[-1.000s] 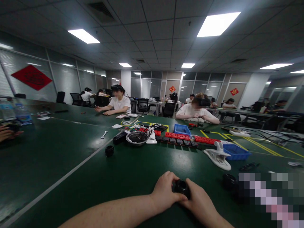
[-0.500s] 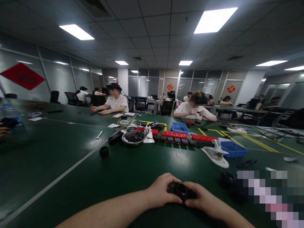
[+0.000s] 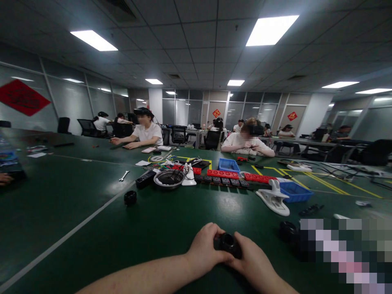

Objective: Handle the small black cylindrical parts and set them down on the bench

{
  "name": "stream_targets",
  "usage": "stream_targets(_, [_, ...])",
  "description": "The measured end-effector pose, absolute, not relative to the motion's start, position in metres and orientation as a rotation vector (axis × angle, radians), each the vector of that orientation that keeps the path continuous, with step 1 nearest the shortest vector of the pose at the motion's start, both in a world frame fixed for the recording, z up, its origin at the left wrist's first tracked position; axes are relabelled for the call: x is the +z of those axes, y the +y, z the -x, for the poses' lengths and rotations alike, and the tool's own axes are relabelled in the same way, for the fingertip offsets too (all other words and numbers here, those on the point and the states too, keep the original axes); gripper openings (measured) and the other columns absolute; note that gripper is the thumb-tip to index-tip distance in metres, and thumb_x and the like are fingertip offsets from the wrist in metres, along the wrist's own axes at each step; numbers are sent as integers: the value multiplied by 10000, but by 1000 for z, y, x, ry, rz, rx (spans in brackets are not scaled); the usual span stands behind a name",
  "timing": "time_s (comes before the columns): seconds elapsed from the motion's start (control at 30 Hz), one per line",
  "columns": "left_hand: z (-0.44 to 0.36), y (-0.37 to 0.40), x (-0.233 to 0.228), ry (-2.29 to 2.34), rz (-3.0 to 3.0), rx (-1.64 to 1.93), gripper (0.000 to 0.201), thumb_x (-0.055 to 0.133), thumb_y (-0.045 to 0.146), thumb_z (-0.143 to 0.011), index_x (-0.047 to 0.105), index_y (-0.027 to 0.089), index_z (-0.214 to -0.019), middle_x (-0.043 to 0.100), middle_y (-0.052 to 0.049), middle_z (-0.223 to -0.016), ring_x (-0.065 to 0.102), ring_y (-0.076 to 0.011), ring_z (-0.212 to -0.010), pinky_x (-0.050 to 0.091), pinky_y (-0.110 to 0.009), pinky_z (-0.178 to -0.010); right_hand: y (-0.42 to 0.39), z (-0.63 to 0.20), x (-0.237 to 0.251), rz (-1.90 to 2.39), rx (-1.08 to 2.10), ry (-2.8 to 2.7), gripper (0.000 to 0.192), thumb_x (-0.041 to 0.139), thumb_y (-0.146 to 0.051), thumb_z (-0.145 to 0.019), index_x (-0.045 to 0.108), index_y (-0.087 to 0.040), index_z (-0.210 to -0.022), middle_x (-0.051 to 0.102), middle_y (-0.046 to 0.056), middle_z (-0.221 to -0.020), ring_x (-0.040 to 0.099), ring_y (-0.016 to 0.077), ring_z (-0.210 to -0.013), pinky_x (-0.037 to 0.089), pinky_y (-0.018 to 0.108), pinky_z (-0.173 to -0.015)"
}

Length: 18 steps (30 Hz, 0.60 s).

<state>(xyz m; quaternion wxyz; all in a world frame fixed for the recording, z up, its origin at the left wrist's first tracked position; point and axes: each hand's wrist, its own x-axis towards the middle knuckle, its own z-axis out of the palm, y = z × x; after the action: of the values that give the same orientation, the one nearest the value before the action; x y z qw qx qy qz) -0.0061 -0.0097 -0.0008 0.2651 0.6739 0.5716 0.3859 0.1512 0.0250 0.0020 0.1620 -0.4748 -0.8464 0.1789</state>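
Observation:
Low in the frame, my left hand and my right hand both grip a small black round part just above the green table. Fingers of both hands wrap its sides; its ring-shaped top shows between them. A similar black round part lies alone on the table to the left, and another black round part sits to the right beside a pixelated patch.
A white clamp, blue bins, red and black strips, a metal bowl and a wrench lie mid-table. Two seated people work at the far side. Another person's hand shows at the left edge.
My right hand has turned on the black part, wrist swinging back in after stretching right. The view has shifted slightly; the part stays between both hands.

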Motion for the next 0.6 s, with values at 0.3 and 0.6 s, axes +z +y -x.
stream_targets(0.3, [14,-9,5,1291,-1960,942,398,696,233,-608,564,226,-983,512,10,-871,486,-151,-778,379,-225,-656,42,-175,23,798,1405,-2413,623,619,-267,-648,389,-162,-1219,460,91,-1201,410,241,-1099,292,353,-925])
stream_targets(0.6, [13,-7,4,1309,-1913,943,431,733,241,-560,571,205,-959,520,0,-887,493,-160,-795,375,-226,-660,44,-171,17,943,1277,-2414,280,633,-210,-596,560,-130,-855,555,19,-821,495,187,-780,372,264,-674])
